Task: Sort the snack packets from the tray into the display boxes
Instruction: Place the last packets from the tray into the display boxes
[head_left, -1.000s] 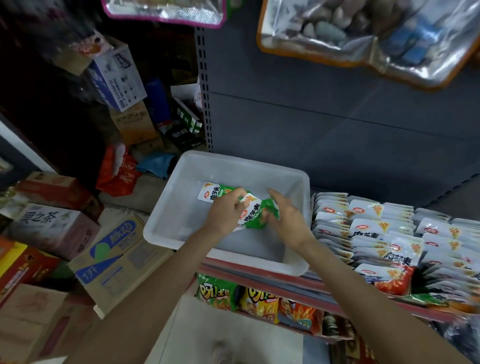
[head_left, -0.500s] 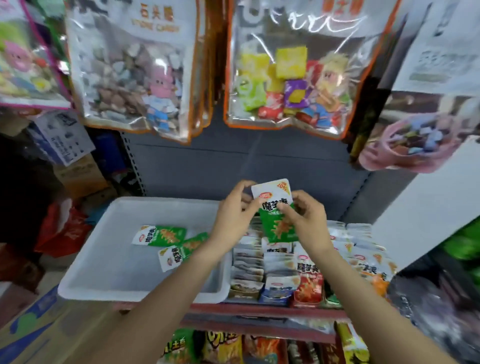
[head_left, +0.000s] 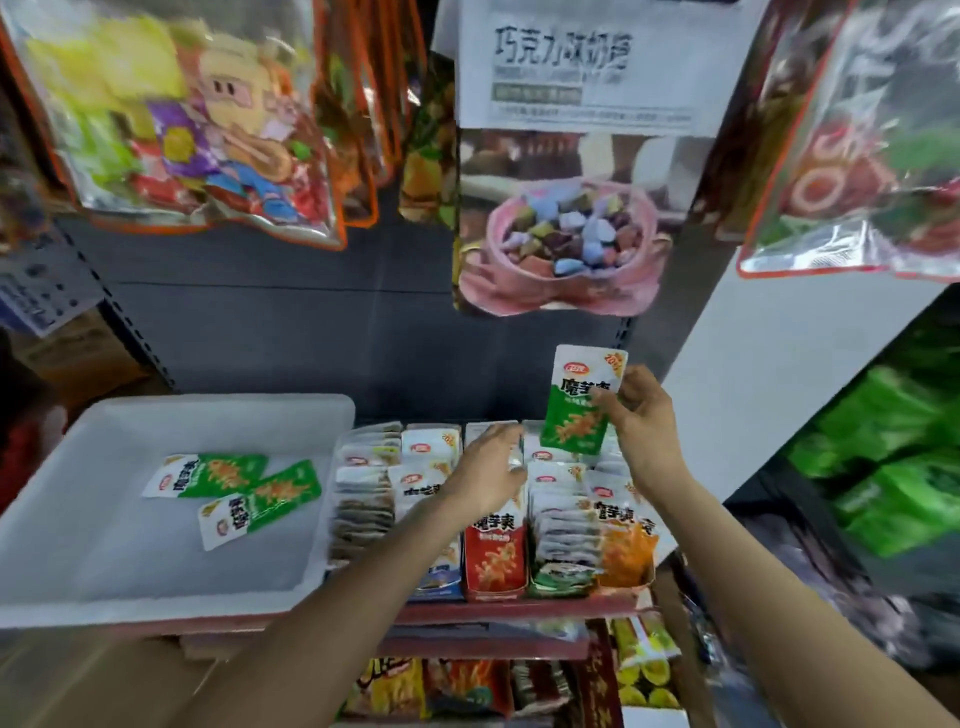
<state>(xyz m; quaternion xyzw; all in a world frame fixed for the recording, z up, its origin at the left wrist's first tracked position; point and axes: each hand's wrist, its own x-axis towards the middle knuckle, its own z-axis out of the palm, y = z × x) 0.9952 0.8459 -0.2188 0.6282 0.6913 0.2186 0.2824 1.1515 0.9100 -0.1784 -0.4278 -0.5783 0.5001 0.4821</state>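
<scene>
Green packet (head_left: 579, 410) pinched upright in the right hand (head_left: 647, 434) above the boxes (head_left: 493, 519), left hand (head_left: 491, 467) loose on the rows holding nothing; two packets (head_left: 234, 491) left in the tray (head_left: 78, 587)

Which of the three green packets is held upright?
The green packet pinched by the right hand above the display boxes; the other two lie flat in the tray.

Two bare forearms, no sleeves; left hand (head_left: 488, 467) and right hand (head_left: 649, 431) ungloved.
</scene>
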